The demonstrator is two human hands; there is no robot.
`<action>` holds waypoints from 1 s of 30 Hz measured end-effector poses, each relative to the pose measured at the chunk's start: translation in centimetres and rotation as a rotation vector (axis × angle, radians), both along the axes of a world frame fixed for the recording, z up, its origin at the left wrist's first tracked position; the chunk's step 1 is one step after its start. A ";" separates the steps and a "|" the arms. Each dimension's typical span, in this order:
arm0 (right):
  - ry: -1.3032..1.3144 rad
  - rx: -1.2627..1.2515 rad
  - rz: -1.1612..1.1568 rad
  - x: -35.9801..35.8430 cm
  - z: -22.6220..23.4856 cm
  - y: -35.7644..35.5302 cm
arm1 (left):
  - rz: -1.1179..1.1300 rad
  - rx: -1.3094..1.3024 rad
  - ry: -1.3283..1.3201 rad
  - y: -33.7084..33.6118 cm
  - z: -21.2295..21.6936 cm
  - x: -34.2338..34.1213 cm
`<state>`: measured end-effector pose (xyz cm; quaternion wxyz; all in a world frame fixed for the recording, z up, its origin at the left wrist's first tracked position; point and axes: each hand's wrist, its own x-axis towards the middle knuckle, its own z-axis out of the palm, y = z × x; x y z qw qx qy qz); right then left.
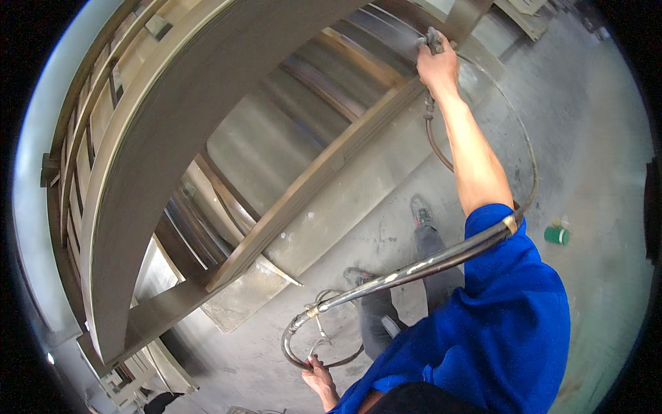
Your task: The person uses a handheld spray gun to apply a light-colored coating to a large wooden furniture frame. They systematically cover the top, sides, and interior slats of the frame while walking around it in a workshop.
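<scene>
At the upper right, my right arm reaches out and my right hand (pixel 438 69) is closed around a grey spray gun (pixel 433 43). The gun's head points toward a large brown-grey curved frame (pixel 186 90); a pale haze shows beside it. A thin hose hangs from below the gun, and another curves back toward my right upper arm. Low in the view, my left hand (pixel 318 378) is closed on a dark, paint-marked hose bundle (pixel 407 273). The bundle loops near that hand and runs across my body to my right sleeve, with a tan tie around it.
A straight brown rail (pixel 324 176) crosses the frame's near side, above a pale dusty board (pixel 345 200). A pointed strip (pixel 279 271) juts out toward my feet. On the grey floor to the right lies a small green cylinder (pixel 556 235). Slatted parts fill the far left.
</scene>
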<state>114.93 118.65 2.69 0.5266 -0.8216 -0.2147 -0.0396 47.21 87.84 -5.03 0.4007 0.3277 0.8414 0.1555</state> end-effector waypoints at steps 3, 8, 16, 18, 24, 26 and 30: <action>-0.065 -0.089 -0.077 -3.4 1.3 -2.6 | -0.016 0.022 -0.008 1.6 -0.7 -3.1; -0.047 -0.109 -0.193 -3.9 2.9 -0.8 | -0.171 0.065 0.083 2.6 -1.5 -6.3; -0.245 0.073 -0.106 -5.5 4.0 5.6 | -0.042 -0.041 0.039 1.5 -0.2 -6.1; -0.216 0.173 -0.116 -5.9 4.9 5.6 | -0.017 -0.046 0.008 1.9 -0.7 -5.6; -0.210 0.211 -0.239 -7.8 4.8 -1.2 | -0.043 -0.055 -0.141 2.4 -2.1 -5.5; -0.058 0.339 0.038 -9.0 4.6 -2.8 | -0.074 -0.051 -0.178 1.9 -2.3 -6.1; 0.073 0.257 0.280 -11.3 5.7 -2.6 | -0.102 -0.038 -0.045 0.1 -3.2 -6.7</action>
